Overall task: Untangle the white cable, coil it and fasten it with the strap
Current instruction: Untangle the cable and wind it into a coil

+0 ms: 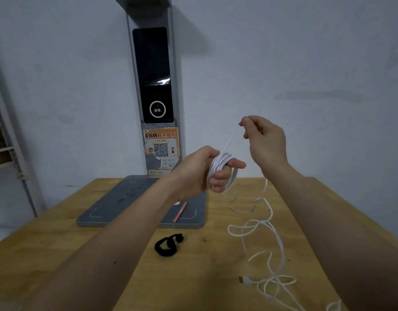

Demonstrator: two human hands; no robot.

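Observation:
My left hand (pixel 207 171) is raised above the table and grips several turns of the white cable (pixel 220 163) wound around its fingers. From that bundle the cable runs up to my right hand (pixel 264 140), which pinches it between thumb and fingertips higher and to the right. The remaining cable (pixel 269 223) hangs down and lies in loose tangled loops on the right side of the wooden table (pixel 204 277), ending in a plug (pixel 244 279). The black strap (pixel 167 244) lies curled on the table below my left hand.
A grey pad (pixel 117 205) with a pink pen (pixel 180 211) on it lies at the table's far side, against a tall grey stand (pixel 153 75) with a dark screen and an orange QR poster. A metal shelf frame (pixel 14 153) stands at the left.

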